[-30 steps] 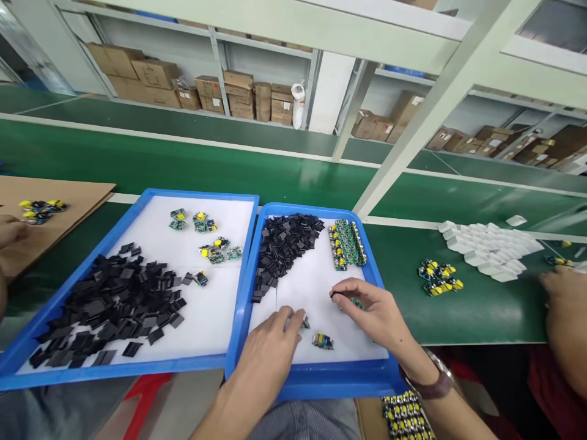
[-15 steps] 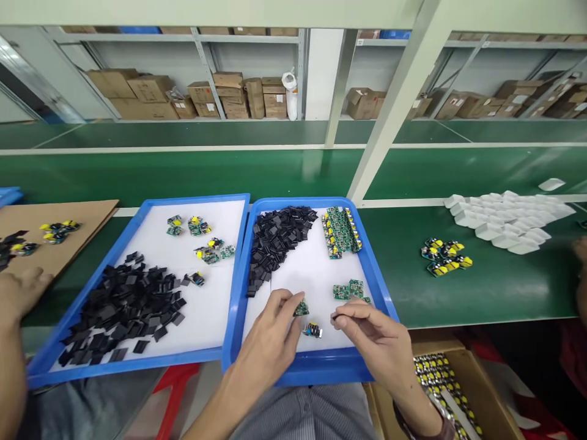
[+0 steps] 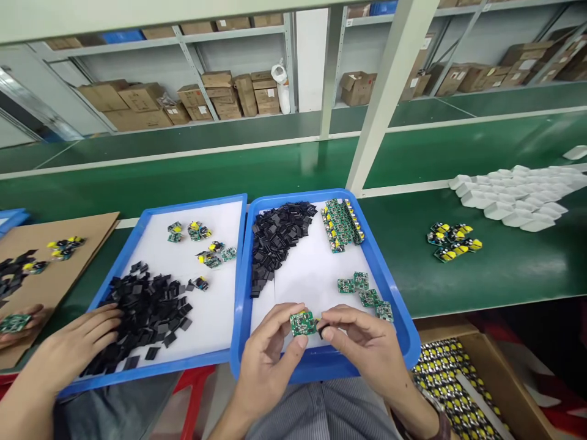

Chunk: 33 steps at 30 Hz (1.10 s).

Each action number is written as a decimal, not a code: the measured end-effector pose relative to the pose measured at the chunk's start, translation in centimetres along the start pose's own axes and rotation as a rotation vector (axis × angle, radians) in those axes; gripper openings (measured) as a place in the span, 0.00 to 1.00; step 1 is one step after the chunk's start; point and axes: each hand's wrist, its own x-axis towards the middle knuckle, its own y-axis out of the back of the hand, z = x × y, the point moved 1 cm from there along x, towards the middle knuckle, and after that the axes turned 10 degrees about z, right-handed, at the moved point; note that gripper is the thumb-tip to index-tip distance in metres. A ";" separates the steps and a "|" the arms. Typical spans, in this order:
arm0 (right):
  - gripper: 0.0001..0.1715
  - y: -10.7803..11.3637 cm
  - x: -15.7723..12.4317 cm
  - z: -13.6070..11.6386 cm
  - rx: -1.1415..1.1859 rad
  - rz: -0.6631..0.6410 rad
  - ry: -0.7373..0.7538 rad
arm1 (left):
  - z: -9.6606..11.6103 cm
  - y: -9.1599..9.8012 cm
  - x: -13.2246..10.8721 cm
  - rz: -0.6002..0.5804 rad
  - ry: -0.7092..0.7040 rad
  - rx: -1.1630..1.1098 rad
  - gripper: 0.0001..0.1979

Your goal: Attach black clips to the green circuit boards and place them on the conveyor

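My left hand (image 3: pixel 268 354) pinches a small green circuit board (image 3: pixel 301 322) just above the near rim of the right blue tray (image 3: pixel 398 318). My right hand (image 3: pixel 362 343) is closed beside it, with a small black part (image 3: pixel 323 330) between its fingertips, touching the board's right edge. In this tray lie a heap of black parts (image 3: pixel 279 235), a row of stacked boards (image 3: pixel 342 223) at the back and three loose green boards (image 3: pixel 364 292).
The left blue tray (image 3: pixel 137 366) holds black parts (image 3: pixel 147 308) and a few boards (image 3: pixel 202 241); another person's hand (image 3: pixel 76 348) rests on that pile. White housings (image 3: pixel 518 195) and yellow-topped boards (image 3: pixel 454 239) lie on the green bench. A carton of boards (image 3: pixel 454 391) sits at lower right.
My left hand lifted a green board off the tray and my right hand came up to it with a black part. The other person's hand moved onto the left tray's black pile.
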 end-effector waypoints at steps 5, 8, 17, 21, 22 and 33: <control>0.15 -0.5 -0.2 0.4 -0.025 0.018 0.070 | 0.7 0.3 -0.1 -0.044 0.003 -0.083 0.23; 0.14 -0.6 -0.2 0.5 -0.048 0.067 0.102 | 0.7 0.6 -0.3 -0.022 0.036 -0.166 0.22; 0.21 -1.3 -1.0 -0.2 -0.112 -0.014 0.191 | 0.7 0.9 -0.2 -0.101 0.132 -0.278 0.17; 0.19 -1.4 -1.0 -0.1 -0.159 -0.013 0.183 | 0.2 0.7 -0.5 -0.073 0.215 -0.362 0.18; 0.19 -1.5 -1.0 0.0 -0.162 -0.014 0.184 | 0.1 0.7 -0.6 -0.080 0.213 -0.370 0.18; 0.22 -1.4 -1.3 -0.9 -0.320 -0.017 0.245 | -0.7 0.8 -0.8 -0.003 0.312 -0.335 0.20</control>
